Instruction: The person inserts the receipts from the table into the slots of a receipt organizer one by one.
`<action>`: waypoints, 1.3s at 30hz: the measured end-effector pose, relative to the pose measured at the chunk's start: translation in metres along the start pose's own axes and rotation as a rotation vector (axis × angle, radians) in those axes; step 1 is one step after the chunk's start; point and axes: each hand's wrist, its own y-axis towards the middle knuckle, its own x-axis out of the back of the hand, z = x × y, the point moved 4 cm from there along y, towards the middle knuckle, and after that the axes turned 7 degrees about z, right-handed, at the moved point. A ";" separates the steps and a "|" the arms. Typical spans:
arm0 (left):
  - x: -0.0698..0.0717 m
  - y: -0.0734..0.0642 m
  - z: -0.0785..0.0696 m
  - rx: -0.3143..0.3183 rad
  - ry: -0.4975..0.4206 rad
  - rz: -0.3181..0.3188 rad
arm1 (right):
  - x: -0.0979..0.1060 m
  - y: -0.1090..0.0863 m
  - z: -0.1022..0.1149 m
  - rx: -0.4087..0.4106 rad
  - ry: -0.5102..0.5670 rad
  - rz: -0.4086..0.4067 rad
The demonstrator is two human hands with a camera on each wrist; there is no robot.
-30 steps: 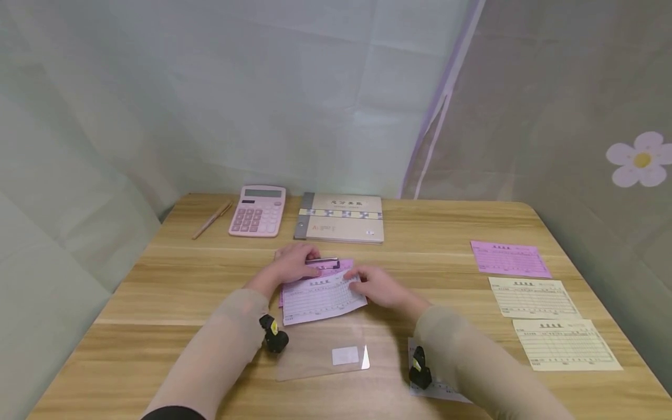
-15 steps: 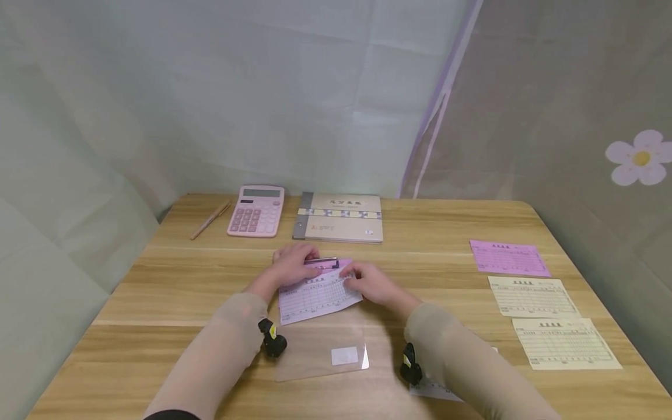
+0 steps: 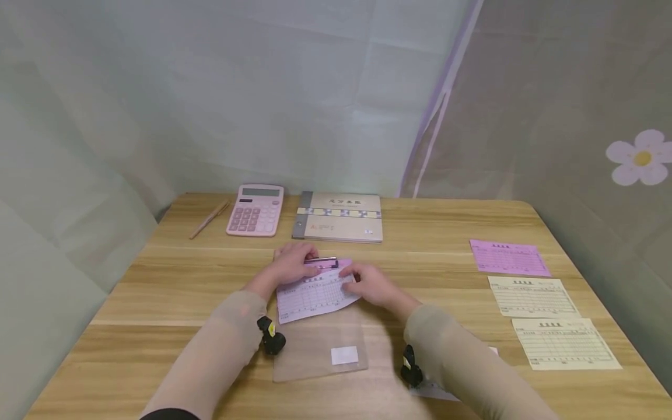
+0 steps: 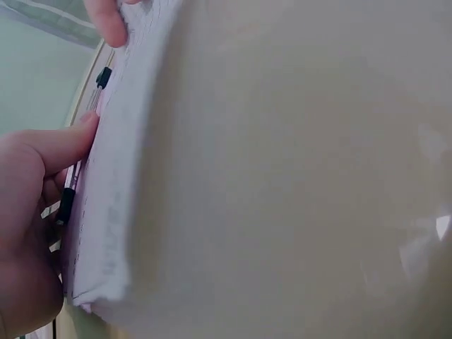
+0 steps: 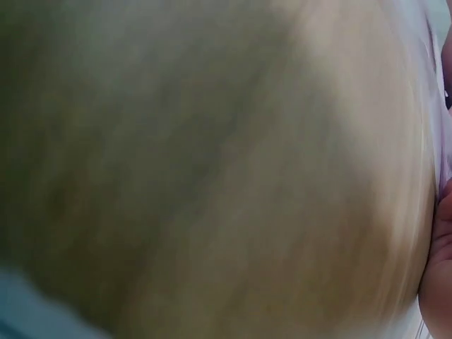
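A clear clipboard (image 3: 304,356) lies on the table in front of the person, a small white label on its lower part. Around its metal clip (image 3: 328,262) the left hand (image 3: 291,265) is curled, with the thumb over the top of the slips. A printed white slip (image 3: 315,302) lies slightly tilted over a pink slip (image 3: 345,266), whose top edge shows at the clip. At its upper right corner the right hand (image 3: 374,284) pinches the white slip. The left wrist view shows the thumb (image 4: 67,147) beside the clip's black end, and the slip's lower edge lifted off the board.
At the back are a pen (image 3: 209,220), a pink calculator (image 3: 255,211) and a ledger book (image 3: 338,217). To the right lie a pink slip (image 3: 510,258) and two yellow slips (image 3: 534,296). Another white slip (image 3: 434,392) is partly hidden under the right forearm.
The right hand has shifted slightly left with the white slip, which now covers more of the pink slip's left side. The left hand has stayed at the clip.
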 end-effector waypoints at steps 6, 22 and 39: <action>0.003 0.000 -0.002 -0.023 0.014 0.001 | -0.001 -0.001 0.000 -0.011 -0.028 0.014; 0.005 0.002 -0.002 -0.071 0.028 -0.014 | -0.004 0.000 0.001 -0.004 -0.086 0.002; 0.009 0.001 -0.007 -0.094 0.042 0.030 | -0.005 0.000 0.007 0.031 -0.193 -0.034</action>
